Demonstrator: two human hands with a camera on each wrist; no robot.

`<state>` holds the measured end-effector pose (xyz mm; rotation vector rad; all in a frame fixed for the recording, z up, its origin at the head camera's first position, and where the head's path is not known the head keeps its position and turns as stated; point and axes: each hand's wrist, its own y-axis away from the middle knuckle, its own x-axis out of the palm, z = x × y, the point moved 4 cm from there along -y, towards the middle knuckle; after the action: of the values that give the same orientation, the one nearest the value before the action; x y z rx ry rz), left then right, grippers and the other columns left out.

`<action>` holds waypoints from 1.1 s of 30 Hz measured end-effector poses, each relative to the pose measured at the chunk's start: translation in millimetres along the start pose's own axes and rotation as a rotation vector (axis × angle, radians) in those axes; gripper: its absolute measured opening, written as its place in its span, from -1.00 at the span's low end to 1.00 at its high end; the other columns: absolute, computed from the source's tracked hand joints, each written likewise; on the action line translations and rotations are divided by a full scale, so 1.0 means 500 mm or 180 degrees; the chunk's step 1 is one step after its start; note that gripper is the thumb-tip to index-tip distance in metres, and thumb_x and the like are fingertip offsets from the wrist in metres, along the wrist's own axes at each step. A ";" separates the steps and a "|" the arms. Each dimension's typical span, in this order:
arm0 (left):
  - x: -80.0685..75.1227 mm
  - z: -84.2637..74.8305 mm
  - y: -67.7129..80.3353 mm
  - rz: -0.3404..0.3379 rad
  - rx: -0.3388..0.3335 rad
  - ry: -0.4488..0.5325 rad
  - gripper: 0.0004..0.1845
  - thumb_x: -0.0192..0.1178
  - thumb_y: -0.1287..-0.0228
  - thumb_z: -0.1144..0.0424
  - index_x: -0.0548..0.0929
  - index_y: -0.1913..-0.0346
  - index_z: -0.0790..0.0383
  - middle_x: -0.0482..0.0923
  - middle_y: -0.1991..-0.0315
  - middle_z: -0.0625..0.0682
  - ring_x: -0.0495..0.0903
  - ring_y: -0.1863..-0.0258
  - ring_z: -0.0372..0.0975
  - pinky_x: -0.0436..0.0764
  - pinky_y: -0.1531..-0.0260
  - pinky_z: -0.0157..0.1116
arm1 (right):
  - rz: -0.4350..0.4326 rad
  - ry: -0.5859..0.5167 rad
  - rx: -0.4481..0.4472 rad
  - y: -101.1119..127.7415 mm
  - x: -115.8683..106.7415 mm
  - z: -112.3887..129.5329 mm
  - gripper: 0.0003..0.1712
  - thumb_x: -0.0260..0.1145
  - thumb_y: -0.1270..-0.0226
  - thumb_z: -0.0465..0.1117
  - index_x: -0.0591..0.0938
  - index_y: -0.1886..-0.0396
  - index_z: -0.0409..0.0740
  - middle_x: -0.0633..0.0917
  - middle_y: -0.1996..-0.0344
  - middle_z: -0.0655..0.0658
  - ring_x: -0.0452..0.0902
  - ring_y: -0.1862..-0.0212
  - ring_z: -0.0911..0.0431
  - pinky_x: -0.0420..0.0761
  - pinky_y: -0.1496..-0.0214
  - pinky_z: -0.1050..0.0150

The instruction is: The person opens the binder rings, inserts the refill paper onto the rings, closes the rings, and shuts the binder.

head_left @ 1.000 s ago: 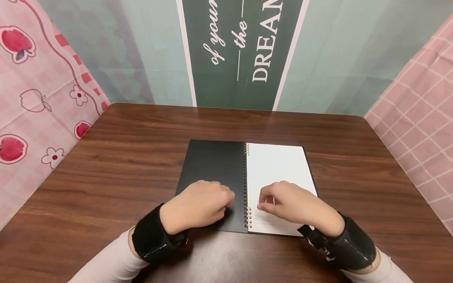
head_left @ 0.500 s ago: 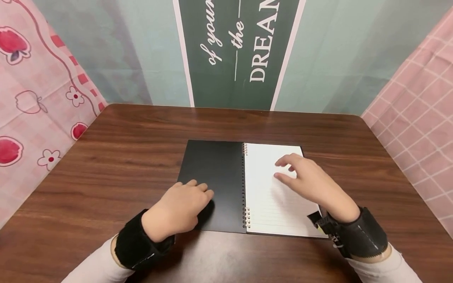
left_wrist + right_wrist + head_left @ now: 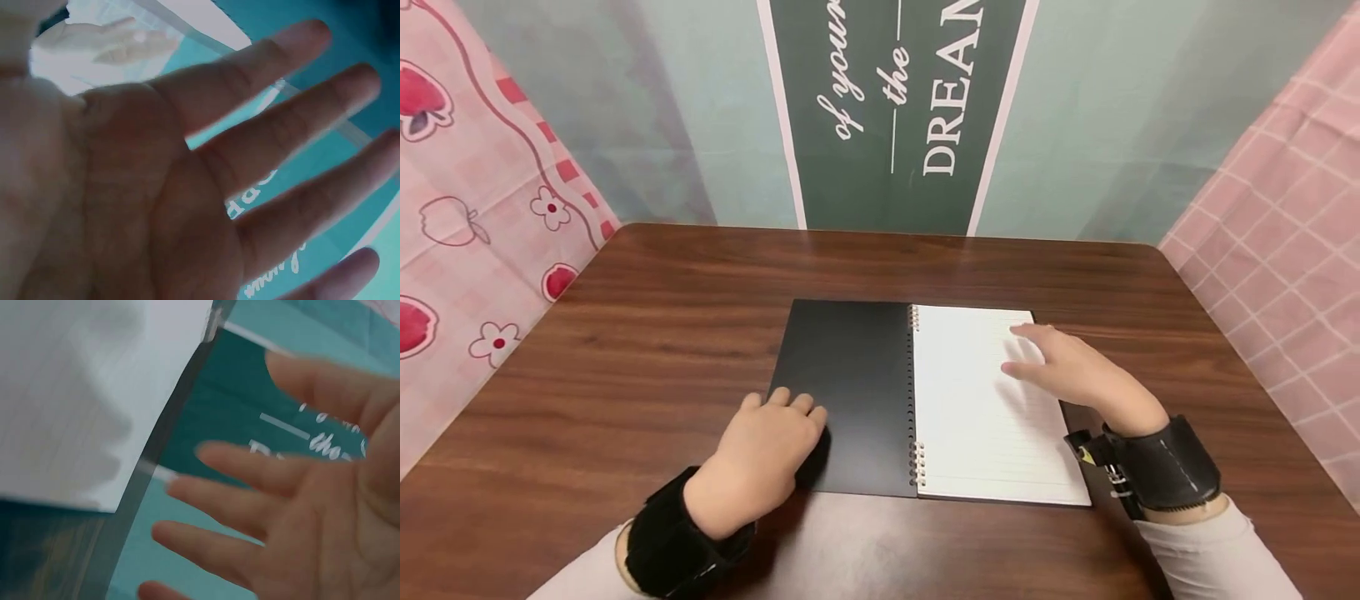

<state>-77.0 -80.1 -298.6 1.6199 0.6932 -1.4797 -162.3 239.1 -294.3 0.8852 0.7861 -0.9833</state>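
Observation:
A ring-bound notebook lies spread on the table, its black cover (image 3: 857,358) to the left and a lined white page (image 3: 970,417) to the right of the rings (image 3: 917,467). My left hand (image 3: 763,458) is over the lower left corner of the cover, fingers spread; whether it touches the cover I cannot tell. In the left wrist view its fingers (image 3: 284,128) are straight and hold nothing. My right hand (image 3: 1075,367) hovers at the page's right edge, casting a shadow on the paper. The right wrist view shows its fingers (image 3: 231,500) extended and apart, holding nothing.
The brown wooden table (image 3: 625,358) reaches back to a green and teal cloth (image 3: 880,150) with white lettering. A pink cloth with apples (image 3: 490,233) hangs at the left, a pink checked one (image 3: 1285,225) at the right. Black bands (image 3: 681,533) circle both wrists.
Both hands have moved apart from near the rings, the left toward the lower left, the right toward the page's right edge. Their curled fingers have straightened. The notebook stays open in place.

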 end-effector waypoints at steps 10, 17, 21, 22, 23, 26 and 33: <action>0.031 0.016 0.035 0.0002 -0.0177 -0.0171 -0.53 0.48 0.08 0.49 0.58 0.05 0.25 0.47 0.27 0.06 0.41 0.25 -0.03 0.41 0.15 0.02 | 0.0425 -0.0104 0.0105 -0.021 0.017 -0.039 -0.02 0.28 -0.38 0.07 0.10 -0.49 -0.50 0.01 -0.48 -0.58 -0.21 -0.50 -0.51 -0.03 -0.44 -0.39; 0.041 -0.008 0.042 -0.0272 -0.0131 -0.0572 -0.65 0.47 0.04 0.46 0.57 0.19 0.22 0.52 0.28 0.05 0.39 0.36 -0.16 0.36 0.37 -0.23 | 0.0537 0.0078 0.0139 -0.030 0.030 -0.046 0.00 0.33 -0.35 0.05 0.13 -0.47 -0.52 0.00 -0.46 -0.63 -0.17 -0.47 -0.56 0.00 -0.43 -0.40; 0.044 -0.009 0.043 -0.0246 0.0007 -0.0616 -0.52 0.53 0.08 0.33 0.63 0.03 0.28 0.65 0.08 0.14 0.59 0.22 -0.11 0.46 0.39 -0.22 | 0.0552 0.0136 0.0192 -0.033 0.034 -0.047 0.04 0.38 -0.29 0.08 0.14 -0.48 -0.49 -0.02 -0.46 -0.63 -0.13 -0.48 -0.52 0.03 -0.43 -0.39; 0.045 -0.009 0.042 -0.0153 0.0041 -0.0630 -0.45 0.55 0.09 0.28 0.63 -0.04 0.29 0.65 0.01 0.18 0.63 0.15 -0.09 0.52 0.34 -0.20 | 0.0556 0.0150 0.0204 -0.033 0.035 -0.047 0.05 0.39 -0.28 0.08 0.13 -0.48 -0.49 -0.03 -0.47 -0.63 -0.12 -0.48 -0.51 0.04 -0.43 -0.39; 0.046 -0.009 0.040 -0.0032 0.0074 -0.0645 -0.35 0.57 0.11 0.21 0.61 -0.13 0.28 0.64 -0.07 0.21 0.65 0.06 -0.05 0.58 0.28 -0.17 | 0.0556 0.0168 0.0219 -0.033 0.035 -0.047 0.07 0.40 -0.26 0.09 0.13 -0.48 -0.48 -0.03 -0.47 -0.63 -0.10 -0.48 -0.50 0.05 -0.43 -0.39; 0.050 -0.010 0.034 0.0371 0.0124 -0.0636 -0.18 0.60 0.13 0.08 0.55 -0.27 0.23 0.58 -0.21 0.22 0.64 -0.09 -0.02 0.63 0.10 -0.12 | 0.0546 0.0191 0.0267 -0.033 0.036 -0.046 0.09 0.42 -0.23 0.09 0.12 -0.49 -0.47 -0.04 -0.47 -0.62 -0.07 -0.48 -0.49 0.09 -0.41 -0.39; 0.047 -0.019 0.035 0.0028 0.0195 -0.0747 -0.24 0.61 0.17 0.09 0.64 -0.18 0.26 0.66 -0.10 0.23 0.71 0.03 -0.03 0.66 0.16 -0.14 | 0.0523 0.0289 0.0322 -0.034 0.041 -0.041 0.08 0.42 -0.23 0.06 0.12 -0.50 -0.46 -0.02 -0.47 -0.61 -0.05 -0.48 -0.49 0.12 -0.40 -0.39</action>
<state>-53.9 -84.1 -318.4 1.4609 0.5125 -1.6657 -173.9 245.1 -325.1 1.0710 0.7325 -0.8485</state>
